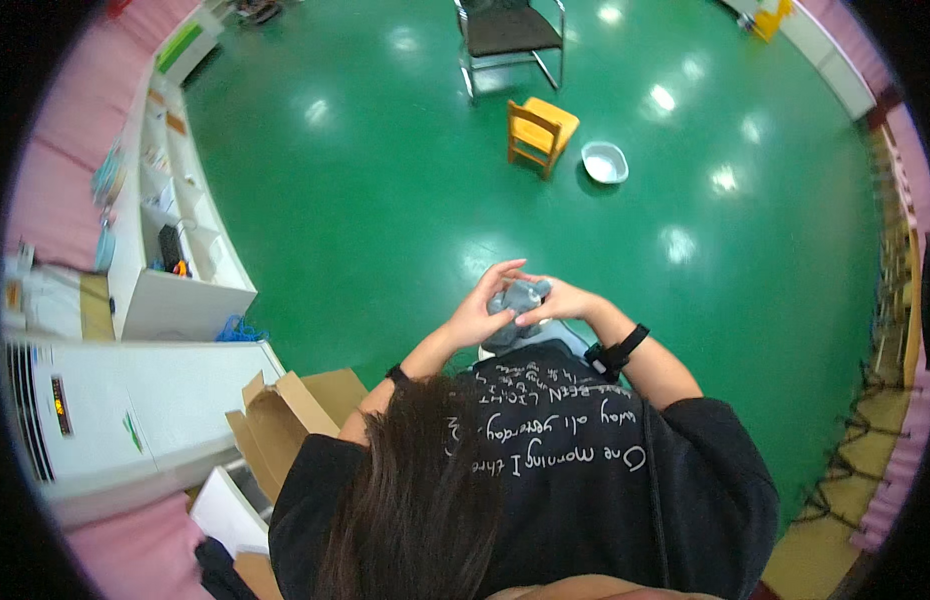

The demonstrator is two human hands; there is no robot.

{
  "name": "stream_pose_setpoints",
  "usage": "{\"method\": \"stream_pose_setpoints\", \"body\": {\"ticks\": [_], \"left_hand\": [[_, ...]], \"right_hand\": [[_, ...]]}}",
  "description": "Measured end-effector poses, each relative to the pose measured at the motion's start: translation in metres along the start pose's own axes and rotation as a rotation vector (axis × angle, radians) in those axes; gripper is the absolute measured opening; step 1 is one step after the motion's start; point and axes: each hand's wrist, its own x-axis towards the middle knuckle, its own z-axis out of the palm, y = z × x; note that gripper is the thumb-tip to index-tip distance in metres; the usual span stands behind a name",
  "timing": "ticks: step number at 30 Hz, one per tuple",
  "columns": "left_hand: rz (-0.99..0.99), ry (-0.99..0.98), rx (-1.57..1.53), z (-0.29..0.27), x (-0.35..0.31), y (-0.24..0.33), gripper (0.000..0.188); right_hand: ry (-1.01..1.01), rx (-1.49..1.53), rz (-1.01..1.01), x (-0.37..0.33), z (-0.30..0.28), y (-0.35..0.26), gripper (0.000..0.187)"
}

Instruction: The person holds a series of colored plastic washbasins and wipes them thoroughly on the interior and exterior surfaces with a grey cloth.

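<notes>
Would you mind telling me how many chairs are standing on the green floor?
2: a small yellow wooden chair beside the white basin, and a metal-framed dark chair behind it. Others may be hidden beyond the rim.

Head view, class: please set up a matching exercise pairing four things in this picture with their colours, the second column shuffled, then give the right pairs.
Things:
1. small wooden chair
2. basin on the floor
3. soft toy held between the left hand and right hand
4. floor

Colours:
A. green
B. grey
C. yellow
D. pale bluish white

Pairs: 1-C, 2-D, 3-B, 4-A
</notes>
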Motion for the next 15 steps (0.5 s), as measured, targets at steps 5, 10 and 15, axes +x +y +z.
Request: {"method": "stream_pose_setpoints", "body": {"ticks": [5,10,15], "left_hand": [[0.059,-0.121,0.181,-0.04,0.082,-0.014,0.063],[0.173,-0.115,0.316,-0.03,0.274,0.004,0.056],[-0.029,-0.059,0.458,-0.051,0.314,-0.013,0.049]], "right_hand": [[0.123,0.008,0.014,0.035,-0.061,0.008,0.063],[0.299,0.013,-0.104,0.027,-0.238,-0.038,0.041],[0.347,0.143,-0.059,0.059,-0.278,0.003,0.038]]}}
